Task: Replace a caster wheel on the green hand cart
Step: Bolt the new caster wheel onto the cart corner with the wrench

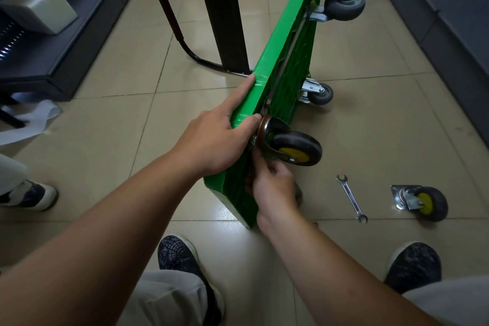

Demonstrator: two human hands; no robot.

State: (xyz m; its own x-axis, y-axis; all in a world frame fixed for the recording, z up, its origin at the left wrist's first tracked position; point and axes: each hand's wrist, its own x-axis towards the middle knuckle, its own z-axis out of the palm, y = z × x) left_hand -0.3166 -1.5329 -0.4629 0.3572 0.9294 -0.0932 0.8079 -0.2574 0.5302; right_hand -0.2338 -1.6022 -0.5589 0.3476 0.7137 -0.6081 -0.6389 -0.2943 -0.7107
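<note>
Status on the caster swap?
Done: green cart tipped on its side; loose caster and wrench lie on the floor. In hand: left hand grips its deck, right hand pinches at the base of the near caster. Left: unclear whether it's coming off or going on.

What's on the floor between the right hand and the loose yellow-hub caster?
An open-ended wrench lies on the tile there, apart from both the right hand and the loose caster. The head view shows it.

You see a glossy green plastic cart deck (277, 42), a shiny metal wrench (352, 198), and glossy floor tiles (383, 127).
</note>
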